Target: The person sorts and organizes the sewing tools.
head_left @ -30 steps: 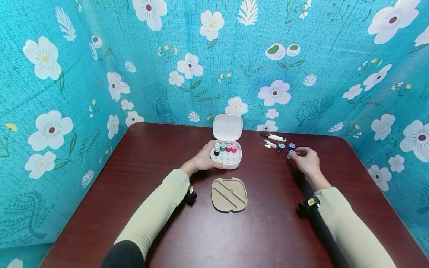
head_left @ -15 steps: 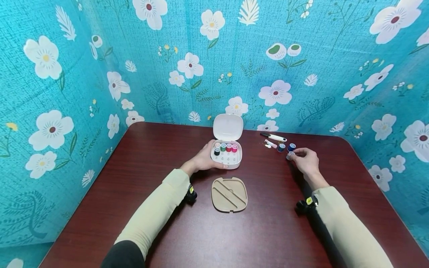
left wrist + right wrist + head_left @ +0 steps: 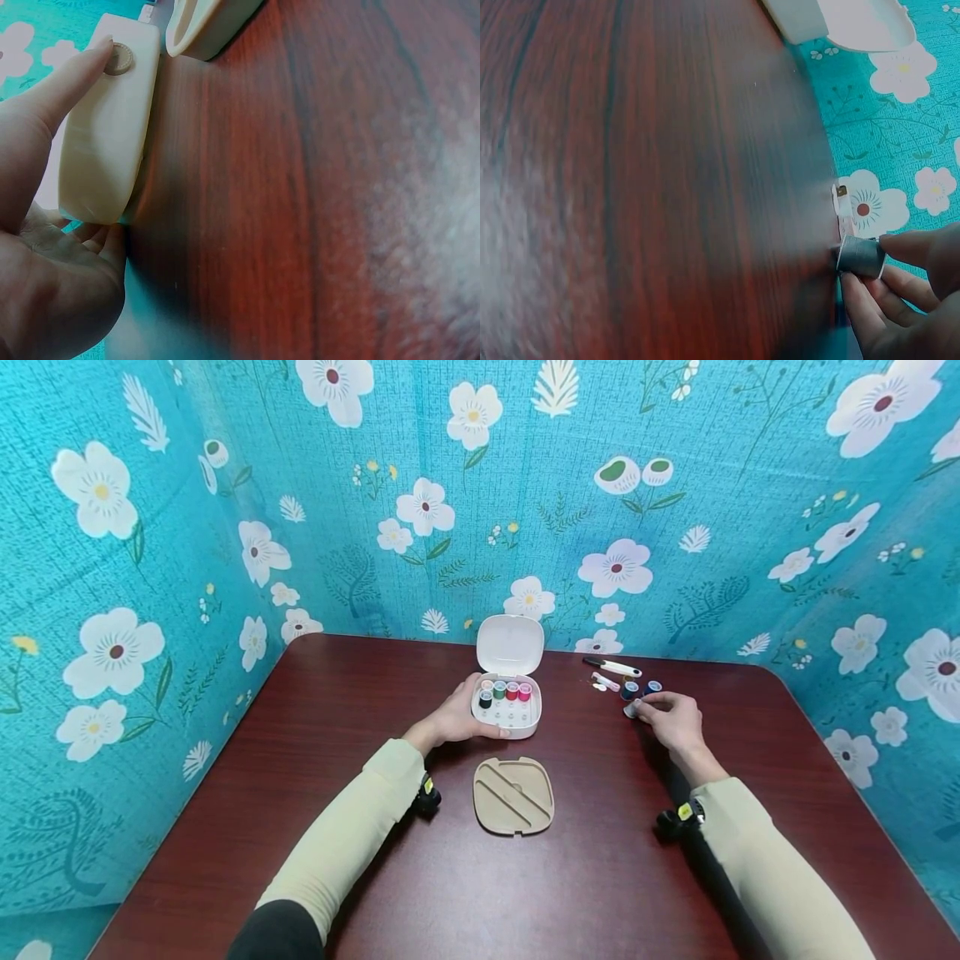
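A small white sewing box [image 3: 507, 710] stands with its lid [image 3: 509, 645] up; a row of thread spools [image 3: 504, 691] sits in its back slots. My left hand [image 3: 456, 718] grips the box's left side, thumb along its front [image 3: 90, 64]. My right hand [image 3: 670, 717] pinches a grey thread spool [image 3: 630, 710] between thumb and fingers, just above the table; the right wrist view shows that grey spool [image 3: 860, 257] held at the fingertips. Two blue spools [image 3: 628, 690] [image 3: 653, 687] stand just behind that hand.
A beige tray insert [image 3: 513, 795] lies on the dark red table [image 3: 300, 793] in front of the box. A white thread snipper [image 3: 611, 667] and small white bits [image 3: 603, 682] lie at the back right. Blue floral walls close in on three sides.
My right hand has moved left with the grey spool, a short way toward the box. The left hand and the box have not moved.
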### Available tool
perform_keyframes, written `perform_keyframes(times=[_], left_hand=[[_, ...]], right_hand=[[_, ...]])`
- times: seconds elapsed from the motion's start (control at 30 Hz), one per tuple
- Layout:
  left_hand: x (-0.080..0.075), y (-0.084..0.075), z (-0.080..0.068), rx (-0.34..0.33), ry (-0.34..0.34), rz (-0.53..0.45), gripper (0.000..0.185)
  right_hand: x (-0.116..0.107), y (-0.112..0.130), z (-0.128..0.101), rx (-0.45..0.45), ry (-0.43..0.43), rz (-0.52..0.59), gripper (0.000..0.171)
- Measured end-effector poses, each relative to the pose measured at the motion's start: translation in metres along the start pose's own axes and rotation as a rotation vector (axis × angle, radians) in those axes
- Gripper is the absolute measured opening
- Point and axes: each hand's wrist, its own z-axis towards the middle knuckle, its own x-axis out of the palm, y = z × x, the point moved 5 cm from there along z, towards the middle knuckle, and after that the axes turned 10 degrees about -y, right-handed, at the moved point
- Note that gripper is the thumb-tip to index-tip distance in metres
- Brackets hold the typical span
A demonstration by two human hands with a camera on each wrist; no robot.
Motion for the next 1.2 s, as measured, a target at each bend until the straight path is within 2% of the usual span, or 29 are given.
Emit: perform_keyframes(times=[0.3, 0.6, 0.93, 1.1, 1.2], left_hand=[[0.000, 0.001, -0.001, -0.003, -0.003, 0.008, 0.107], [0.001, 0.004, -0.001, 0.003, -0.010, 0.017, 0.105], [0.000, -0.001, -0.002, 0.015, -0.008, 0.016, 0.106], [0.001, 0.000, -0.002, 0.012, -0.002, 0.022, 0.107], [0.002, 0.002, -0.002, 0.011, -0.001, 0.024, 0.108]], right_hand=[[0.020, 0.006, -0.008, 0.079, 0.124, 0.181, 0.034], [0.041, 0.018, -0.014, 0.061, 0.194, 0.304, 0.036], [0.060, 0.040, -0.020, 0.017, 0.288, 0.357, 0.038], [0.071, 0.053, -0.024, -0.024, 0.305, 0.380, 0.035], [0.077, 0.057, -0.026, -0.016, 0.308, 0.390, 0.035]])
